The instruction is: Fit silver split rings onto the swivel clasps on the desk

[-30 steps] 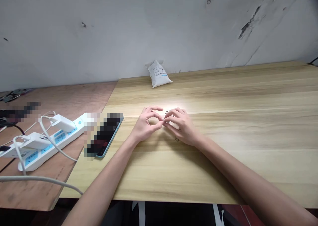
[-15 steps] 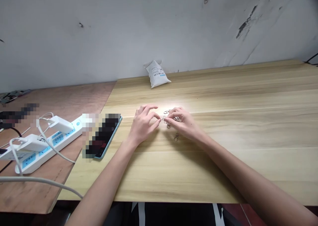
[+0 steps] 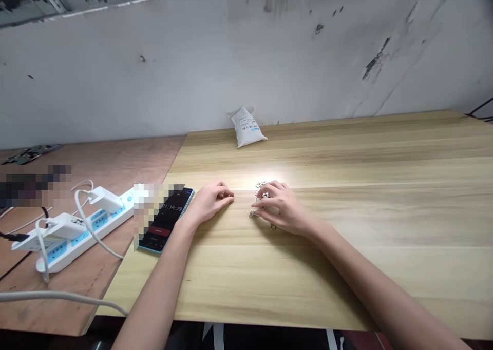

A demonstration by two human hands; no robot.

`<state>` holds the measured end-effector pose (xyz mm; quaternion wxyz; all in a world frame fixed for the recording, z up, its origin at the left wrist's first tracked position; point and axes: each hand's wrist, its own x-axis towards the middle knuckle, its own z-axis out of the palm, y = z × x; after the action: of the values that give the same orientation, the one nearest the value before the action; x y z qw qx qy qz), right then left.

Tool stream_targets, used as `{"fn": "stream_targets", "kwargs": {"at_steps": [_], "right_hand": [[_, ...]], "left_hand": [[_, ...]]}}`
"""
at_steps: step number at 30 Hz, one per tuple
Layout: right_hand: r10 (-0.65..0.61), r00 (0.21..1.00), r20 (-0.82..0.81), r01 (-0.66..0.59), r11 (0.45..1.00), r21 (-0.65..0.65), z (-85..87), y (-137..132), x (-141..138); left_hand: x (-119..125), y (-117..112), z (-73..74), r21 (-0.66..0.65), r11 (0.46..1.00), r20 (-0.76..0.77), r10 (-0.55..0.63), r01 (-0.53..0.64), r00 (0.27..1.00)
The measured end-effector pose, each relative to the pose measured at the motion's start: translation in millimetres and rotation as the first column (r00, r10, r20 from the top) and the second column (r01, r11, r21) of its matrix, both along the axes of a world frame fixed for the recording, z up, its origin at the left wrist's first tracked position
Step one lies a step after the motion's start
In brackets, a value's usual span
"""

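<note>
Small silver metal clasps with rings (image 3: 262, 185), looking like lobster-claw key clasps, lie in a loose cluster on the wooden tabletop (image 3: 346, 278). My right hand (image 3: 287, 209) hovers over the cluster with its fingers apart and covers part of it. One clasp (image 3: 252, 214) sits at the tip of my right thumb; another clasp's ring (image 3: 273, 227) shows just below the hand. To the left, my left hand (image 3: 211, 201) rests on the table with fingers curled and tips together. Whether anything small is between those fingertips is hidden.
A phone (image 3: 164, 221) showing a timer lies beside my left forearm. Further left, a white power strip (image 3: 92, 232) holds chargers and cables on a lower-left reddish board (image 3: 96, 278). A white labelled packet (image 3: 248, 129) leans near the grey wall (image 3: 192, 67).
My left hand has drawn back left from the clasps and its fingers have closed up. My right hand has loosened its pinch and spread over the cluster. The view has tilted up slightly.
</note>
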<state>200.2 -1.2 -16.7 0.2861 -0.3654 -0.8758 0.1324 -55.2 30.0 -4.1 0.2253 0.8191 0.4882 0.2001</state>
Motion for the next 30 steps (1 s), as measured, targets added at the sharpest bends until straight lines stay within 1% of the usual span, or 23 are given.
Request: {"fn": "stream_targets", "kwargs": {"at_steps": [2,4,6,9,11,13,16,20,23,27,30], "right_hand": [[-0.032,0.999,0.005,0.032,0.999,-0.002,3.0,0.7,3.5],[-0.047,0.999,0.024,0.048,0.998,-0.036,7.8,1.6,8.7],[-0.034,0.997,0.067,0.042,0.991,-0.129,15.2,1.2,15.3],[0.021,0.990,0.137,0.023,0.949,-0.313,29.9,-3.0,24.8],[0.070,0.986,0.153,-0.004,0.920,-0.393,38.7,-7.0,28.7],[0.091,0.981,0.173,-0.008,0.901,-0.433,43.3,-10.3,30.3],[0.084,0.978,0.189,0.006,0.902,-0.431,40.3,-11.9,30.6],[0.037,0.982,0.183,0.037,0.922,-0.386,27.5,-9.6,30.4],[0.004,0.978,0.210,0.081,0.915,-0.396,21.3,-8.9,29.3],[-0.002,0.968,0.250,0.112,0.898,-0.426,20.1,-11.9,25.6],[-0.048,0.943,0.331,0.166,0.926,-0.338,19.4,-15.6,20.8]], "left_hand": [[1.3,-0.1,-0.6,-0.006,1.000,0.026,0.025,-0.025,0.999],[2.6,0.1,-1.9,-0.010,0.998,0.060,0.063,-0.063,0.996],[4.3,0.2,-3.9,0.000,0.997,0.078,0.080,-0.080,0.994],[8.5,-1.3,-7.8,0.007,0.995,0.116,0.095,-0.097,0.989],[12.2,-3.0,-10.1,-0.011,0.996,0.172,0.089,-0.088,0.981],[15.5,-4.5,-11.4,-0.017,0.998,0.218,0.069,-0.067,0.974],[18.0,-5.3,-11.0,0.038,0.998,0.203,0.050,-0.059,0.978],[16.5,-3.9,-9.0,0.114,0.991,0.157,0.044,-0.063,0.987],[14.2,-1.7,-9.7,0.120,0.991,0.182,0.043,-0.066,0.982],[14.5,-0.1,-14.1,0.099,0.992,0.231,0.055,-0.080,0.971],[19.0,-2.2,-17.1,0.116,0.991,0.275,0.038,-0.073,0.961]]}}
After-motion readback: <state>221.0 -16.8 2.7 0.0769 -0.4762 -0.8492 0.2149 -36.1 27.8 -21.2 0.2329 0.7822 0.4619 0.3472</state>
